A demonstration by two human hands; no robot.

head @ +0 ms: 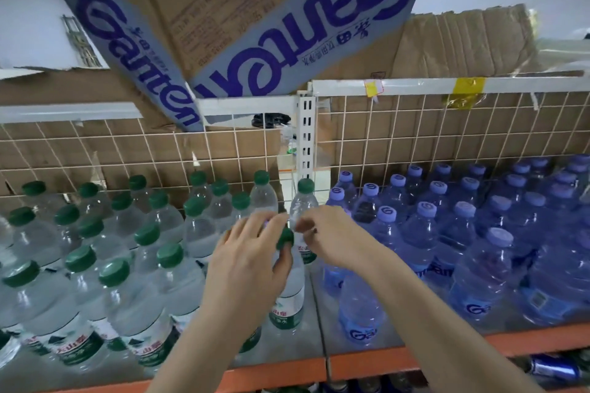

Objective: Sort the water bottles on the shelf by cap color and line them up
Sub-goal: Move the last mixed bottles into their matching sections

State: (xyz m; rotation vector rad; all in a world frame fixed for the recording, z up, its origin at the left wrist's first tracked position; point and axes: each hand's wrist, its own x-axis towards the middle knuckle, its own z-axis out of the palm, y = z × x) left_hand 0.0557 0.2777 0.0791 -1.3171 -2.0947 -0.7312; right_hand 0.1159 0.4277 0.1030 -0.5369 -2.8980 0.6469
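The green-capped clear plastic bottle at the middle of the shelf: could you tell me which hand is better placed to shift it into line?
Probably the left hand: its fingers already curl round the green-capped clear plastic bottle near its neck, beside the green rows. The right hand only hovers by another bottle behind.

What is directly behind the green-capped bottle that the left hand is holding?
Behind the held bottle stands another green-capped bottle, with the wire grid and brown cardboard further back. The left hand and right hand cover that rear bottle's lower body.
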